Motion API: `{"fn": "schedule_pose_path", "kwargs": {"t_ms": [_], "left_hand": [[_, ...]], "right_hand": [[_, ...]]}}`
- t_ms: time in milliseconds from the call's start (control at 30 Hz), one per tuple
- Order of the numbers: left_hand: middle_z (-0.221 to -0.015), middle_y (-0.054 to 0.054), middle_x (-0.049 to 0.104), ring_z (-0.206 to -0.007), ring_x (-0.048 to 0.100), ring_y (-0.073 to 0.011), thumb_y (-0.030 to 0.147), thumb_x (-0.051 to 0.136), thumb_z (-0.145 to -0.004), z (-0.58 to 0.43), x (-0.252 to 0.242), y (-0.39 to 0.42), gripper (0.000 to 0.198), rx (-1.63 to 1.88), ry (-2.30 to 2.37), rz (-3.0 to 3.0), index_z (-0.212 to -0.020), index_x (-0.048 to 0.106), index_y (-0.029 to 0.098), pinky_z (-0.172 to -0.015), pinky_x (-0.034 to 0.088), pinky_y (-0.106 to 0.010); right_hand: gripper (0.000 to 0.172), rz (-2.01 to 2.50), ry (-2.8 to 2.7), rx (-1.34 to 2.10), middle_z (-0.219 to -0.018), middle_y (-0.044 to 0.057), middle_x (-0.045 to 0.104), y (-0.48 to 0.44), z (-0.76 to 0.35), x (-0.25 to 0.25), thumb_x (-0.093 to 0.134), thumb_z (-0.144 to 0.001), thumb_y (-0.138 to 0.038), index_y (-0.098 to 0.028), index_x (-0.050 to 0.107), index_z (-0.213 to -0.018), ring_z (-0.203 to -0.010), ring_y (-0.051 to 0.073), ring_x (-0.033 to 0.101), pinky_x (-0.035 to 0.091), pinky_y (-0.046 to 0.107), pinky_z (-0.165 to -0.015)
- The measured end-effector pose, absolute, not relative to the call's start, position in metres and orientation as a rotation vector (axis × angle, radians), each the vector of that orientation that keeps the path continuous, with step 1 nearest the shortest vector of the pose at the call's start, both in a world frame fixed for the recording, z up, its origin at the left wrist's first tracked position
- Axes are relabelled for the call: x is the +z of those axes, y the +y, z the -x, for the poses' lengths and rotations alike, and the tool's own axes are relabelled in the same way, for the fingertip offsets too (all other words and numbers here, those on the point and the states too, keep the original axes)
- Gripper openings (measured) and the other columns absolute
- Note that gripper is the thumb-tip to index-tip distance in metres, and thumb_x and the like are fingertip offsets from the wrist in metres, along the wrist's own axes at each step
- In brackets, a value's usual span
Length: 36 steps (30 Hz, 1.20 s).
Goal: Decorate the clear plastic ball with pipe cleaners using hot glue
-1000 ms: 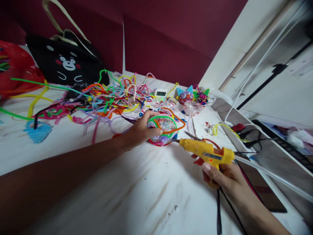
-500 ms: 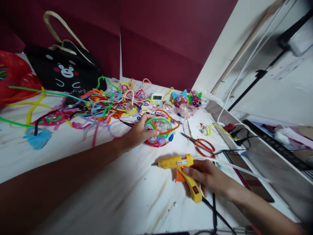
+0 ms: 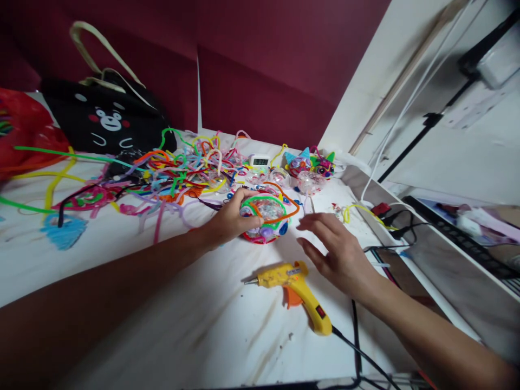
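My left hand (image 3: 238,215) grips the left side of a round clear plastic ball (image 3: 270,210) decorated with coloured pipe cleaners and small pieces. An orange pipe cleaner (image 3: 293,210) loops out over its right side. Fingers apart and holding nothing, my right hand (image 3: 335,246) hovers to the right of the ball, above the table. Below both hands, a yellow hot glue gun (image 3: 284,275) with an orange trigger lies on its side, its nozzle pointing left. The scissors are hidden behind my right hand.
A tangle of pipe cleaners (image 3: 182,168) covers the back left, before a black bag (image 3: 105,116). A small white digital timer (image 3: 259,161) and two decorated animal-like heads (image 3: 300,165) stand behind the ball. The glue gun's black cord (image 3: 361,352) runs off the front edge.
My right hand has let go of the glue gun, leaving it on the table, and has moved up towards the ball with its fingers opened. My left hand stays on the ball.
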<state>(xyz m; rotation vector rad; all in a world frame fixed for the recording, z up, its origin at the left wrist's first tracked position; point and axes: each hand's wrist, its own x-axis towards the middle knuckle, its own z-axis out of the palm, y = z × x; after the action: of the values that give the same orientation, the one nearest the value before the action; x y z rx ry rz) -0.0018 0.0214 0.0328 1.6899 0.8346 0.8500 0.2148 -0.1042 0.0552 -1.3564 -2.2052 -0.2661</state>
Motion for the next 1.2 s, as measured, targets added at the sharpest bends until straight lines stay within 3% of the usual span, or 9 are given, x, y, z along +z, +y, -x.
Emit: {"fn": "schedule_pose_path", "kwargs": {"t_ms": [100, 200, 300, 433, 900, 1200], "left_hand": [[-0.112, -0.004, 0.062, -0.103, 0.061, -0.0259, 0.035, 0.068, -0.064, 0.002, 0.033, 0.022, 0.061, 0.845, 0.841, -1.677, -0.12, 0.048, 0.021, -0.088, 0.049, -0.039], [-0.106, -0.002, 0.063, -0.099, 0.062, -0.0252, 0.035, 0.07, -0.064, 0.002, 0.032, 0.023, 0.062, 0.828, 0.842, -1.677, -0.121, 0.047, 0.022, -0.086, 0.05, -0.038], [-0.105, -0.002, 0.064, -0.1, 0.062, -0.0252, 0.036, 0.07, -0.065, 0.001, 0.031, 0.024, 0.063, 0.819, 0.846, -1.691, -0.122, 0.047, 0.023, -0.087, 0.05, -0.038], [-0.108, -0.003, 0.063, -0.104, 0.061, -0.0262, 0.035, 0.07, -0.065, 0.001, 0.03, 0.025, 0.063, 0.832, 0.857, -1.729, -0.122, 0.048, 0.022, -0.09, 0.049, -0.039], [-0.107, -0.003, 0.064, -0.101, 0.062, -0.0255, 0.034, 0.07, -0.066, 0.001, 0.031, 0.023, 0.061, 0.834, 0.848, -1.778, -0.121, 0.048, 0.021, -0.085, 0.05, -0.037], [-0.111, -0.004, 0.062, -0.1, 0.061, -0.0246, 0.033, 0.07, -0.063, -0.001, 0.031, 0.022, 0.064, 0.847, 0.864, -1.768, -0.122, 0.048, 0.02, -0.085, 0.049, -0.036]], "right_hand": [[0.021, 1.276, -2.292, -0.395, -0.114, 0.015, 0.065, -0.081, -0.213, 0.059, 0.055, -0.09, -0.013, -0.016, 0.056, -0.112, -0.11, 0.029, 0.058, 0.047, 0.044, -0.089], [0.016, 1.27, -2.334, -0.41, -0.1, 0.011, 0.068, -0.068, -0.214, 0.058, 0.053, -0.092, -0.013, -0.017, 0.054, -0.107, -0.099, 0.027, 0.062, 0.045, 0.045, -0.088], [0.011, 1.198, -2.331, -0.238, -0.093, 0.008, 0.068, -0.066, -0.217, 0.058, 0.052, -0.095, -0.015, -0.018, 0.054, -0.105, -0.082, 0.02, 0.063, 0.048, 0.036, -0.079], [0.01, 1.093, -2.206, 0.08, -0.092, 0.006, 0.069, -0.069, -0.215, 0.061, 0.059, -0.094, -0.021, -0.019, 0.059, -0.104, -0.075, 0.014, 0.063, 0.048, 0.023, -0.064], [0.009, 1.422, -1.834, 0.545, -0.069, 0.002, 0.067, -0.06, -0.197, 0.066, 0.063, -0.075, -0.022, -0.014, 0.068, -0.075, -0.063, 0.012, 0.057, 0.043, 0.022, -0.059], [0.017, 1.57, -1.777, 0.626, -0.062, 0.002, 0.067, -0.053, -0.193, 0.068, 0.062, -0.069, -0.027, -0.013, 0.071, -0.073, -0.056, 0.012, 0.056, 0.043, 0.023, -0.054]]}}
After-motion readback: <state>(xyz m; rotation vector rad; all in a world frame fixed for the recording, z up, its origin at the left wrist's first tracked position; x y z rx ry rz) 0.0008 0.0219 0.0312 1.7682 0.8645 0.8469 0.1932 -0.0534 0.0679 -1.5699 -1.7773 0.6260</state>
